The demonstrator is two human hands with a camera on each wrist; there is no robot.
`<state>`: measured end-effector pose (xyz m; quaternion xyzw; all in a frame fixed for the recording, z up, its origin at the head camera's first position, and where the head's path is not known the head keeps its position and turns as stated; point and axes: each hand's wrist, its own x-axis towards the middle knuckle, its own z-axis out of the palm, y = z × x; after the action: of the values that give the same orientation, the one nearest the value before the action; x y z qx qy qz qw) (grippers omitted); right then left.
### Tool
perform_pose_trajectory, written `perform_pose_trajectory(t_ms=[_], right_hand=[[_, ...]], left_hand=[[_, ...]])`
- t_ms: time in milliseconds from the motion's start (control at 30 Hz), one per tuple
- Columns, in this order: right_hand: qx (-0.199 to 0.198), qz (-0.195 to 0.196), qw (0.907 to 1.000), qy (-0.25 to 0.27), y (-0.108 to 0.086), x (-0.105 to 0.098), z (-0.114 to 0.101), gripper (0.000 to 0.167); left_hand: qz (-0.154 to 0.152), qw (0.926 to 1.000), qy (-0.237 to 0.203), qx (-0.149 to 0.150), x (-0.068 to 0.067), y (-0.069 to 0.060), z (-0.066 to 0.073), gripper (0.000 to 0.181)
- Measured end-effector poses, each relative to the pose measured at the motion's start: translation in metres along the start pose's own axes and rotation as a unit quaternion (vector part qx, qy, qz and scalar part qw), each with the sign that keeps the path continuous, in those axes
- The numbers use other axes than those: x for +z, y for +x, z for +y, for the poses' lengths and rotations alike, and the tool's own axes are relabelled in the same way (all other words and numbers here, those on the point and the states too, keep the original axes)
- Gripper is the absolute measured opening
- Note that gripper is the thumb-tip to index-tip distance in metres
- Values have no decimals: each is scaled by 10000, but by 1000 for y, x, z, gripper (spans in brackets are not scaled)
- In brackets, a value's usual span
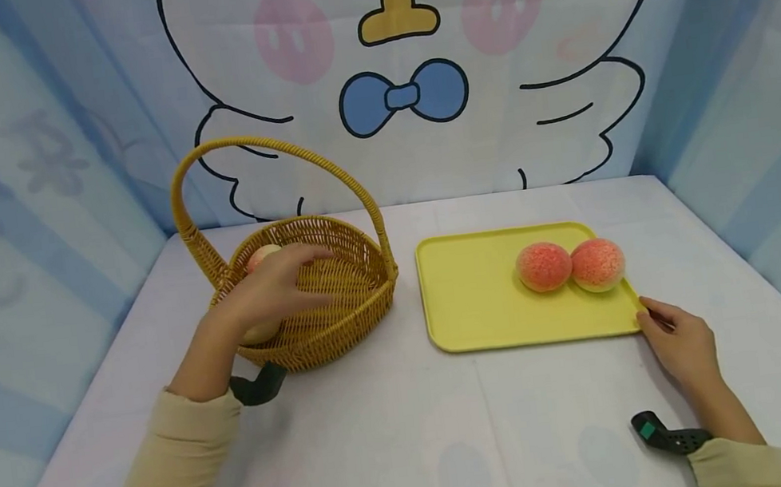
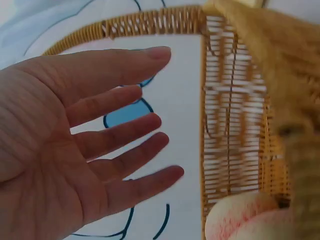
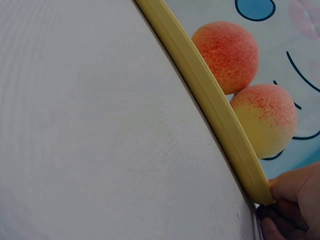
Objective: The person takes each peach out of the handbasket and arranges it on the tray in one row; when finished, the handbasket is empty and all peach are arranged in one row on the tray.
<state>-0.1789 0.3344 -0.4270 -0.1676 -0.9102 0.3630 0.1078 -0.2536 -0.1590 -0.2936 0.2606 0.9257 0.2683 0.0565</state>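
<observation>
The left hand (image 1: 279, 284) spreads empty over the basket (image 1: 343, 333), the right hand (image 1: 684, 346) pinches the tray (image 1: 471, 290) near right, and the peaches (image 1: 543, 267) seem light, best cupped sideways.

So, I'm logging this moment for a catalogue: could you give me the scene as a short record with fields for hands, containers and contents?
Left hand: over the basket, fingers extended, holding nothing
Right hand: gripping the near right corner of the yellow tray
Basket: woven, handle up, left of the tray
Basket contents: at least two, partly hidden; far peach, near peach
Tray contents: left peach, right peach, side by side
</observation>
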Motion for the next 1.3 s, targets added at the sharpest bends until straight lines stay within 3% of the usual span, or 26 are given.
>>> perform_pose_trajectory(t_ms=[200,400,500,700,767,900,1100,1300], right_hand=[[-22,10,10000,11,0,0,1,44],[-16,-6,10000,-15,0,1,1,44],[-7,-10,10000,-21,0,0,1,44],[58,-3,10000,-49,0,1,1,43],[75,-17,10000,-49,0,1,1,44],[102,-31,9999,-37,0,1,1,44],[126,-70,9999,-14,0,0,1,44],[223,-114,9997,13,0,0,0,45]], left_hand=[[-206,9982,485,-287,-11,-4,-21,61],[-479,9943,279,-907,-15,-9,-38,69],[-574,9917,216,-1130,-16,-11,-41,64],[-574,9882,745,-1209,-14,-11,-50,45],[-566,9870,859,-1232,-13,-11,-53,47],[-620,9834,931,-1427,-11,-11,-55,52],[-942,9715,1018,-1920,-12,-8,-51,60],[-1263,9584,1137,-2293,-18,-3,-45,33]])
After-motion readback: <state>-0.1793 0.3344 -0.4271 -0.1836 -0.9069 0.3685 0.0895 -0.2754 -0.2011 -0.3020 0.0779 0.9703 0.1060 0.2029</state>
